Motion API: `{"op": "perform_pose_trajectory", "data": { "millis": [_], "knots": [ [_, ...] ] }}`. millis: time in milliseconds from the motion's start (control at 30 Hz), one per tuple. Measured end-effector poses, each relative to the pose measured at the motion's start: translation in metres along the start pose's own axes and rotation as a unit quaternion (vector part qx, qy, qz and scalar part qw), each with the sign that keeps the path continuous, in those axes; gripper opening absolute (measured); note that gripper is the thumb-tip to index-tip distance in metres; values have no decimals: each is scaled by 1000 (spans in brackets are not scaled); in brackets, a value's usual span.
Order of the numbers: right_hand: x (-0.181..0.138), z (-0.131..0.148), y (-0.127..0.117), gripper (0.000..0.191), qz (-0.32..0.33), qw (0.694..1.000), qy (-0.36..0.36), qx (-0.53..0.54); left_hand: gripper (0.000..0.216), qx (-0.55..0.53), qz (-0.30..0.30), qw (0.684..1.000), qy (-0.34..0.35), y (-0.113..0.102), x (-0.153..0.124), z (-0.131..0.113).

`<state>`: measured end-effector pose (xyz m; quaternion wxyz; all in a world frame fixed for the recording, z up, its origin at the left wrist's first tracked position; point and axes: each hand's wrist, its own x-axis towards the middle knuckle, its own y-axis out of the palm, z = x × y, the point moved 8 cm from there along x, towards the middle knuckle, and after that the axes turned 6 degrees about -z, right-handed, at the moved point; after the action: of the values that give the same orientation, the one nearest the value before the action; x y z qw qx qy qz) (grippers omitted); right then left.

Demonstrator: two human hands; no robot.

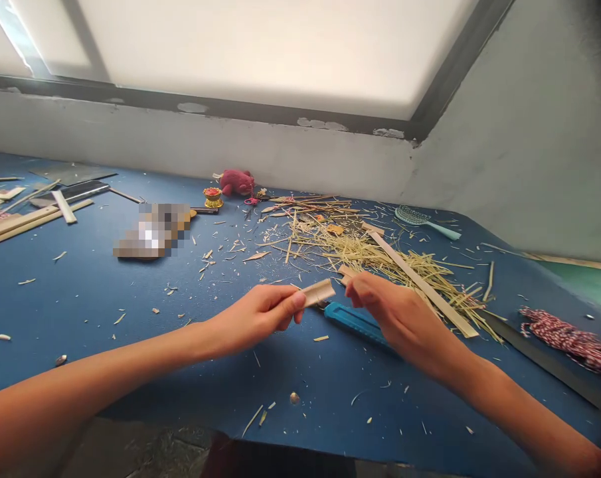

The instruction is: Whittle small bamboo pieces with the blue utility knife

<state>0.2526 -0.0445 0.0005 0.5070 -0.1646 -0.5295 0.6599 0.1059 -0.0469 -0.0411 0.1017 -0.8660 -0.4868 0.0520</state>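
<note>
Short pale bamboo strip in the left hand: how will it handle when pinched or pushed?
The short pale bamboo strip probably stiff: it juts straight from the left hand. Likely light, a fingertip pinch carries it. Flattish, so it should slide, not roll, on the blue table.

Two hands at work: left hand [260,315], right hand [400,312]. One short bamboo piece [319,292], one blue knife [352,320]. One long slat [420,282] on one straw heap [330,242]. Far edge of the bench [105,292]: one pink plush toy [237,181], one gold ornament [213,196], one teal brush [422,220]. Right edge: one twine bundle [569,338].
</note>
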Motion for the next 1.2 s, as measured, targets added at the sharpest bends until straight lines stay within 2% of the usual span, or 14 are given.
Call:
{"op": "perform_pose_trajectory", "data": {
  "millis": [100, 200, 267, 433, 533, 567, 633, 733, 833, 1000, 1200],
  "knots": [
    [5, 14, 10, 47, 109, 980, 30, 162, 41, 80, 54, 995, 15, 10, -6, -6],
    [-5, 33, 28, 47, 290, 921, 32, 260, 41, 134, 120, 982, 48, 18, -14, -17],
    [-16, 40, 33, 45, 371, 882, 44, 288, 40, 163, 162, 971, 68, 23, -19, -21],
    [-41, 56, 41, 37, 454, 820, 107, 332, 38, 227, 196, 950, 86, 29, -26, -20],
    [-55, 62, 51, 38, 472, 791, 158, 355, 33, 229, 200, 946, 112, 32, -28, -22],
    [-58, 62, 54, 38, 468, 793, 166, 353, 32, 223, 205, 945, 120, 33, -28, -23],
    [-61, 60, 56, 36, 437, 823, 157, 327, 31, 208, 212, 946, 127, 35, -30, -25],
    [-60, 59, 48, 27, 363, 890, 93, 259, 29, 194, 221, 948, 122, 38, -32, -26],
    [-60, 60, 37, 17, 318, 925, 35, 204, 28, 203, 225, 945, 123, 41, -34, -28],
    [-59, 63, 29, 22, 330, 925, -25, 186, 29, 227, 243, 934, 129, 47, -38, -30],
    [-63, 61, 32, 19, 342, 921, -48, 179, 27, 277, 259, 911, 162, 52, -41, -28]
  ]
}}
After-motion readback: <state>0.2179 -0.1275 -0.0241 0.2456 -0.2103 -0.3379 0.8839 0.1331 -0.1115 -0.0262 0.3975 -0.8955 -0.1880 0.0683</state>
